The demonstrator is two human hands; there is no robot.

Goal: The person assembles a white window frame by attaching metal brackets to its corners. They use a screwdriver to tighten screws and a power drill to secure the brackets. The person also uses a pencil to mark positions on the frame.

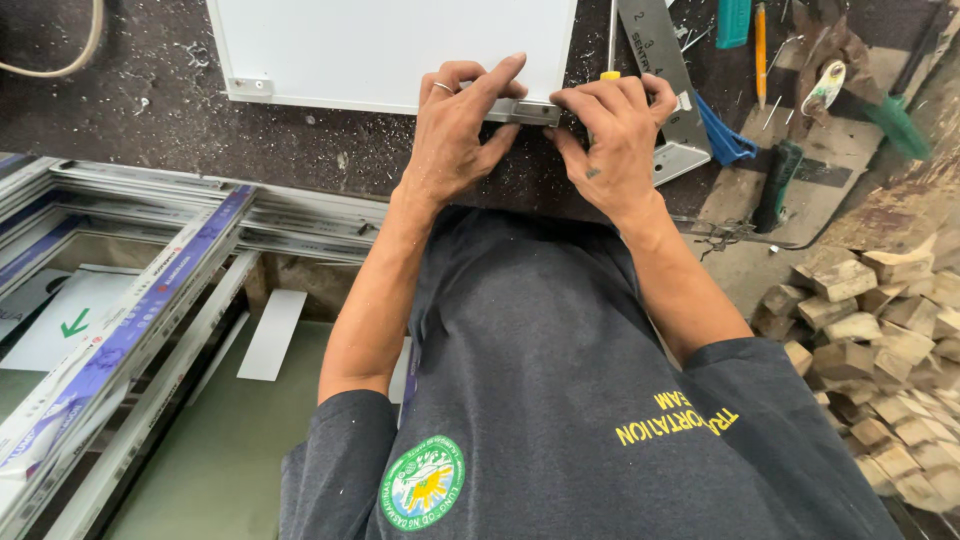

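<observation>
Small grey metal bracket [522, 110]: flat against near edge of white panel [400, 45], mostly covered by fingers. White panel: rectangular, lying flat on dark, shaving-strewn bench [150, 110]; second bracket [249, 87] at near-left corner.

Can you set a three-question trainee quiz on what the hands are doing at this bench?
1. True or false: both hands rest on the small metal bracket at the near edge of the white panel.
2. Which hand wears a ring? A) left hand B) right hand C) neither
3. Fill in: the pile at the right edge of the view is made of ____ blocks.

Key: 1 true; 2 A; 3 wooden. The metal square ruler lies just right of the right hand, and a second bracket sits at the panel's left corner.
</observation>
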